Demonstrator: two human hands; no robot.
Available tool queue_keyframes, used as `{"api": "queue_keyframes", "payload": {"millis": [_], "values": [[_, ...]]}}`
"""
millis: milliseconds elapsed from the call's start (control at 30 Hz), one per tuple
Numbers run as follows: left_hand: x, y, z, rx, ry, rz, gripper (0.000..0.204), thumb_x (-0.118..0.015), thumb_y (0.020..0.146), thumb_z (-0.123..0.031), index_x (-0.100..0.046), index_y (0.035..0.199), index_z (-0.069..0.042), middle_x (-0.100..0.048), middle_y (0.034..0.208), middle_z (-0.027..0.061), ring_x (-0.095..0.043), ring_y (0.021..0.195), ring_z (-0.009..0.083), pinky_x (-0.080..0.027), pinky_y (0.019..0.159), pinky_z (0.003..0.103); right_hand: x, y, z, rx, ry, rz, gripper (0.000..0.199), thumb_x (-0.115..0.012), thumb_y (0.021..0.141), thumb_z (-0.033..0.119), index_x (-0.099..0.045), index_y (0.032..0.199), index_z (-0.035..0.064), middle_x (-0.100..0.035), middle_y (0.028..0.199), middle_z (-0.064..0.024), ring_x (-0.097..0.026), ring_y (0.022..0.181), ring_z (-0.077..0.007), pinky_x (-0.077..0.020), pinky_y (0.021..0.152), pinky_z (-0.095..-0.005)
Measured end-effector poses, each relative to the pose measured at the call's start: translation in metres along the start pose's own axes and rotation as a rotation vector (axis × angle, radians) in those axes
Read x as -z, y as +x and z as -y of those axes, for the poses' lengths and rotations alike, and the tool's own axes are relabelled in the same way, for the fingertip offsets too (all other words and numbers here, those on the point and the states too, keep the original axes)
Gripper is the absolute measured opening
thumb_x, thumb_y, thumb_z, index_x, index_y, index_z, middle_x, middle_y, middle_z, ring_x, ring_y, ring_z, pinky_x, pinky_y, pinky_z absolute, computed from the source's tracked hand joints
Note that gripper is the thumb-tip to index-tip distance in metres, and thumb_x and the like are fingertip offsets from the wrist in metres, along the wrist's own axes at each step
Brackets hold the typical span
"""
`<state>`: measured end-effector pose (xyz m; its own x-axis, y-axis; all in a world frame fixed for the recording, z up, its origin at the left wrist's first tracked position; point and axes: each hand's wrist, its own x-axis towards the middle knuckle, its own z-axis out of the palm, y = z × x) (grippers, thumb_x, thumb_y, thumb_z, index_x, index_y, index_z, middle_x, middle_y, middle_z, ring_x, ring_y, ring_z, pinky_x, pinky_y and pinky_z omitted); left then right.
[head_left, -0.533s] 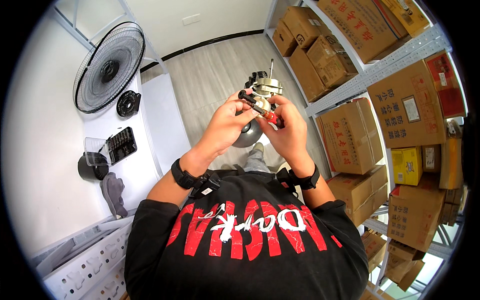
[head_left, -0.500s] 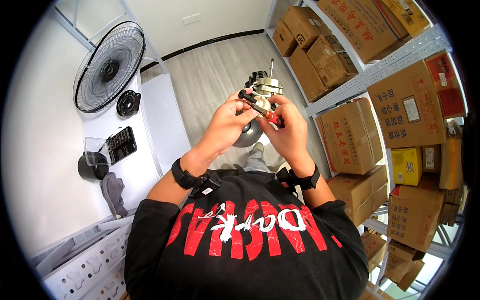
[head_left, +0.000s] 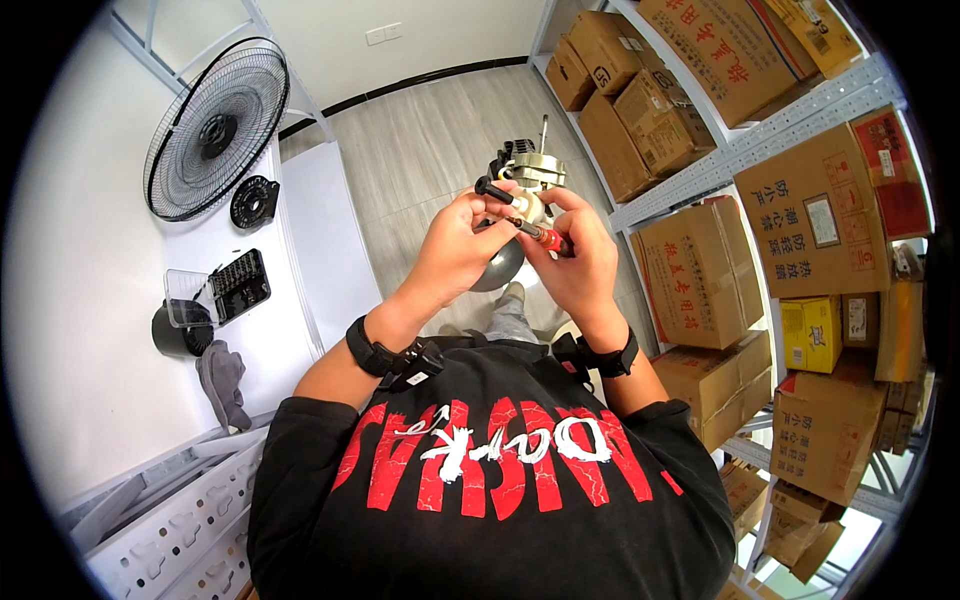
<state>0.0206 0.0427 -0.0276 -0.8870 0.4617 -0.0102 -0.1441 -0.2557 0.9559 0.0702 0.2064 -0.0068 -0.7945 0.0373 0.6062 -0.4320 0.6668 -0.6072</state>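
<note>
In front of my chest stands a partly bare fan motor, with a metal casing, an upright thin shaft and a pale round housing on the near side. My right hand is closed around a screwdriver with a red and black handle, its bit pointing left toward my left fingertips. My left hand is closed in a pinch beside the pale housing; what its fingers hold is hidden. A black rod-like piece sticks out just above the left fingers. Below the hands shows a dark grey rounded base.
On the white shelf at left are a wire fan guard, a round black part, an open case of small bits, a black cup-like cover and a grey cloth or glove. Cardboard boxes fill the right rack.
The screwdriver has shifted slightly, and its bit now sits lower, farther from the black rod-like piece. Both hands stay in nearly the same place beside the motor.
</note>
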Motion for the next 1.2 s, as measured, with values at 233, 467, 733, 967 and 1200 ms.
{"api": "queue_keyframes", "payload": {"millis": [233, 467, 733, 967, 1200], "values": [[-0.005, -0.002, -0.015, 0.088, -0.150, -0.002, 0.037, -0.059, 0.088, 0.002, -0.056, 0.124, 0.003, -0.062, 0.110, 0.0046, -0.058, 0.105, 0.0137, -0.044, 0.098, 0.030, 0.002, 0.000, 0.000, -0.032, 0.066, -0.013, 0.037, -0.081, 0.068, 0.002, -0.046, 0.078, 0.0043, -0.067, 0.105, -0.0130, -0.058, 0.064, -0.0195, -0.0474, 0.056, -0.0289], [-0.001, -0.001, -0.019, 0.129, -0.192, 0.024, 0.039, -0.059, 0.084, 0.008, -0.057, 0.122, 0.003, -0.065, 0.109, 0.0073, -0.060, 0.107, 0.0154, -0.044, 0.098, 0.031, 0.003, -0.003, 0.000, -0.023, 0.090, 0.000, 0.037, -0.081, 0.069, 0.002, -0.045, 0.077, 0.0050, -0.067, 0.105, -0.0130, -0.057, 0.062, -0.0199, -0.0446, 0.053, -0.0296], [-0.007, -0.002, -0.018, 0.050, -0.078, 0.010, 0.039, -0.059, 0.083, 0.008, -0.056, 0.121, 0.003, -0.064, 0.112, 0.0063, -0.059, 0.110, 0.0145, -0.045, 0.098, 0.030, 0.006, -0.004, 0.004, -0.052, 0.099, 0.000, 0.036, -0.080, 0.069, 0.002, -0.045, 0.077, 0.0053, -0.067, 0.105, -0.0132, -0.057, 0.063, -0.0188, -0.0452, 0.054, -0.0289], [-0.008, -0.002, -0.018, -0.012, 0.074, 0.015, 0.042, -0.063, 0.085, 0.001, -0.052, 0.125, 0.001, -0.062, 0.112, 0.0054, -0.061, 0.104, 0.0136, -0.049, 0.092, 0.030, 0.005, -0.006, 0.001, -0.091, 0.145, 0.006, 0.036, -0.080, 0.070, 0.001, -0.044, 0.076, 0.0050, -0.068, 0.103, -0.0124, -0.057, 0.062, -0.0180, -0.0464, 0.055, -0.0284], [-0.009, -0.001, -0.018, -0.083, 0.106, 0.023, 0.024, -0.068, 0.088, -0.011, -0.056, 0.106, -0.003, -0.061, 0.098, 0.0024, -0.060, 0.097, 0.0109, -0.050, 0.083, 0.027, 0.004, -0.006, -0.002, -0.162, 0.202, 0.013, 0.036, -0.079, 0.069, 0.003, -0.044, 0.076, 0.0050, -0.068, 0.103, -0.0093, -0.055, 0.063, -0.0164, -0.0453, 0.056, -0.0285]]}}
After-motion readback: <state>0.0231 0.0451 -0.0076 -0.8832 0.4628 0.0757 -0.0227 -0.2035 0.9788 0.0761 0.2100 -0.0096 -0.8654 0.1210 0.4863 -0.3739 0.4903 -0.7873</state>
